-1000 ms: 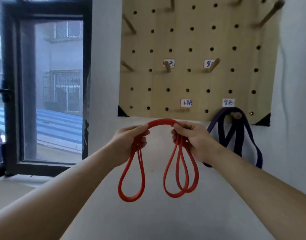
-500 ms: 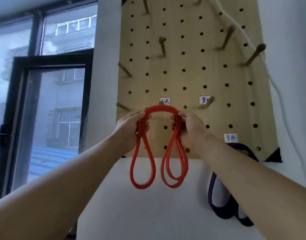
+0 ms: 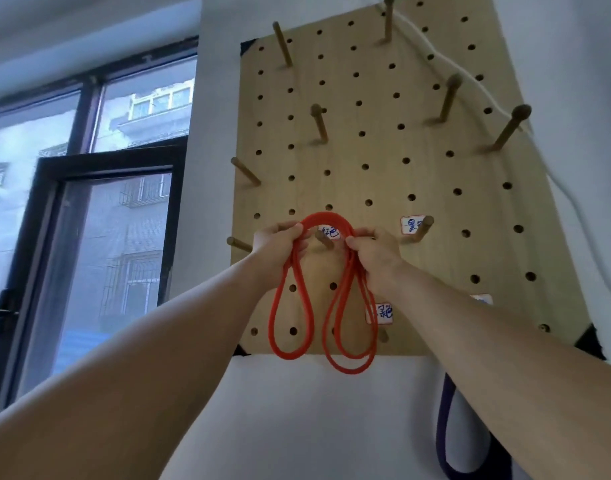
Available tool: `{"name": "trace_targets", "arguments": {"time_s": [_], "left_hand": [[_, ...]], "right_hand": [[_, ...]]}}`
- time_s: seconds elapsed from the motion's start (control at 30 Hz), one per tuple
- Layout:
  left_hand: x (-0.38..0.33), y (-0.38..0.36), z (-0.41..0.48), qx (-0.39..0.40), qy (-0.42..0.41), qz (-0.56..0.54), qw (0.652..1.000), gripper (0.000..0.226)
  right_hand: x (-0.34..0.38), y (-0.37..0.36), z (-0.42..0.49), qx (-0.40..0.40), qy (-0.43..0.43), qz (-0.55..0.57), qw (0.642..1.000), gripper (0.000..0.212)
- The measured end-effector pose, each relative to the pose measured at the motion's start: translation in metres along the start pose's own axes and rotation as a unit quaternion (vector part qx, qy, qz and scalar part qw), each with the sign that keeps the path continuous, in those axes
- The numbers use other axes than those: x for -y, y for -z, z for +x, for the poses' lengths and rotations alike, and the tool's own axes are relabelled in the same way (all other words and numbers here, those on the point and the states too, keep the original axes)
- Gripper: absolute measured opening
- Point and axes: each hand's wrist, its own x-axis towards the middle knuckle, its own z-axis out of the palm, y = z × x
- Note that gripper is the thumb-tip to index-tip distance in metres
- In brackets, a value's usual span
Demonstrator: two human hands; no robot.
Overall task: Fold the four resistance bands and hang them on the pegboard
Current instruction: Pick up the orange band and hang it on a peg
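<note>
Gripping the folded red band (image 3: pixel 326 216) in both hands, I hold it up in front of the lower part of the pegboard (image 3: pixel 387 181). My left hand (image 3: pixel 280 244) clasps the strands at the left end of the arch and my right hand (image 3: pixel 373 252) clasps them at the right end. The hands are slightly apart and the arch bridges them. A wooden peg (image 3: pixel 323 239) and a handwritten label (image 3: pixel 331 233) show under the arch, between my hands; I cannot tell whether the band touches the peg. Below my hands the band hangs in loops, one on the left and a doubled one on the right, reaching past the board's lower edge. A purple band (image 3: pixel 443 427) hangs low on the right, partly behind my right forearm. A window (image 3: pixel 117 237) is at the left.
</note>
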Motion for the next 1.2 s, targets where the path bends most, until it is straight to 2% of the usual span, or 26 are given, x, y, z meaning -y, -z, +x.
{"name": "trace_targets", "arguments": {"time_s": [0.1, 0.23, 0.33, 0.47, 0.63, 0.77, 0.83, 0.93, 1.03, 1.2], "left_hand": [[0.018, -0.002, 0.008, -0.011, 0.01, 0.052, 0.999, 0.016], [0.042, -0.007, 0.007, -0.011, -0.002, 0.103, 0.995, 0.018], [0.051, 0.001, 0.0, 0.034, -0.033, 0.154, 0.987, 0.025], [0.052, 0.018, -0.015, 0.073, -0.045, 0.197, 0.977, 0.032], [0.042, 0.036, -0.045, 0.062, -0.084, 0.268, 0.958, 0.025], [0.035, 0.049, -0.089, 0.118, -0.039, 0.277, 0.953, 0.013], [0.036, 0.057, -0.117, 0.154, -0.026, 0.279, 0.948, 0.012], [0.05, 0.073, -0.158, 0.199, -0.034, 0.308, 0.93, 0.013], [0.072, 0.089, -0.197, 0.223, -0.035, 0.316, 0.921, 0.015], [0.127, 0.117, -0.27, 0.231, -0.02, 0.315, 0.921, 0.017]], "right_hand": [[-0.013, 0.003, 0.002, -0.007, 0.041, -0.092, 0.995, 0.025], [-0.034, 0.002, -0.007, 0.032, 0.098, -0.196, 0.975, 0.035], [-0.037, 0.008, -0.01, 0.052, 0.151, -0.278, 0.947, 0.044], [-0.027, 0.022, -0.009, 0.089, 0.141, -0.348, 0.923, 0.047], [-0.011, 0.048, -0.018, 0.172, 0.105, -0.364, 0.909, 0.038], [0.004, 0.064, -0.054, 0.157, 0.144, -0.386, 0.898, 0.017], [0.007, 0.071, -0.083, 0.174, 0.173, -0.415, 0.876, 0.012], [0.001, 0.085, -0.13, 0.178, 0.232, -0.485, 0.824, 0.01], [-0.017, 0.099, -0.183, 0.191, 0.231, -0.465, 0.833, 0.009], [-0.079, 0.118, -0.263, 0.233, 0.166, -0.447, 0.847, 0.015]]}}
